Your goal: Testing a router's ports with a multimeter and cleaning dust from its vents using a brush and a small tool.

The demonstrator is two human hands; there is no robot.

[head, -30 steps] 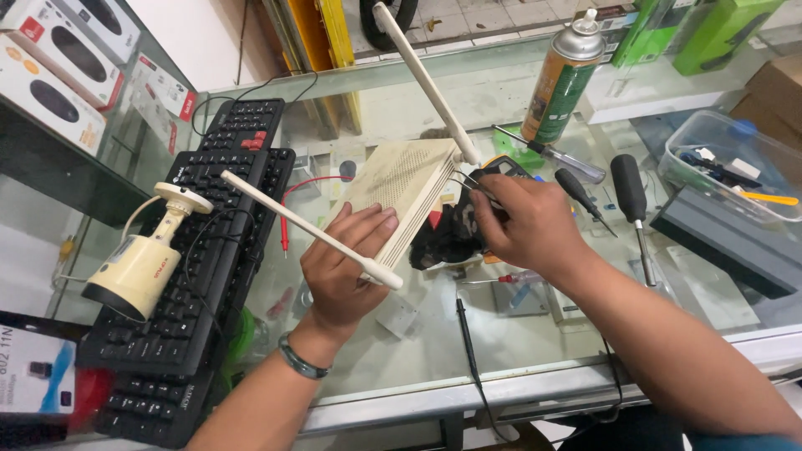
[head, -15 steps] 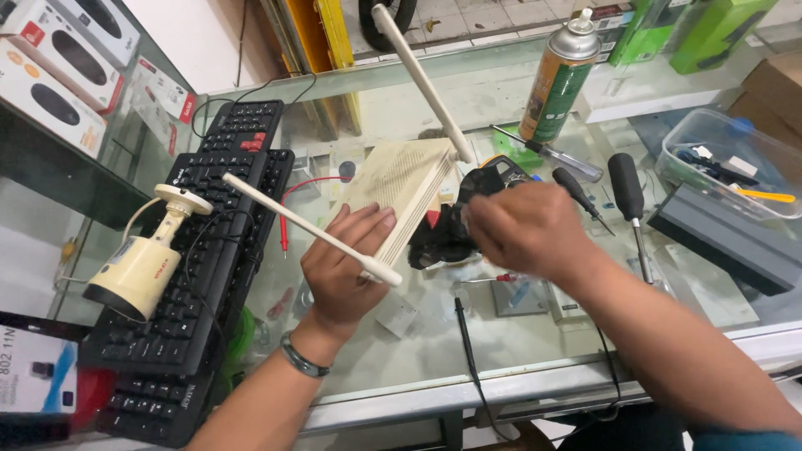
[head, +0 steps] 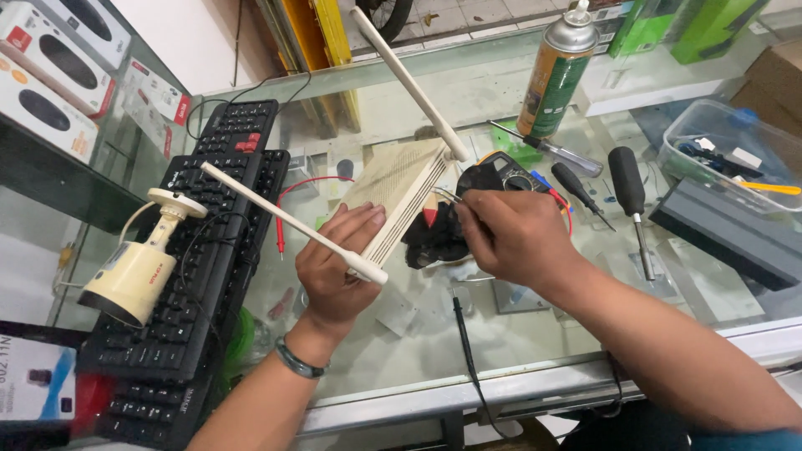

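Left hand [head: 334, 271] flat on cream router [head: 399, 194], fingers spread, steadying it on glass counter [head: 418, 351]. Right hand [head: 511, 238] closed around thin metal tool [head: 445, 197], tip at router's edge. Keyboards [head: 196, 250] and camera [head: 138, 269] left; screwdrivers [head: 628, 200] right, spray can [head: 558, 71] beyond. Router tilted, antennas [head: 288, 224] diverging left and far. Multimeter [head: 501, 175] partly hidden behind right hand.
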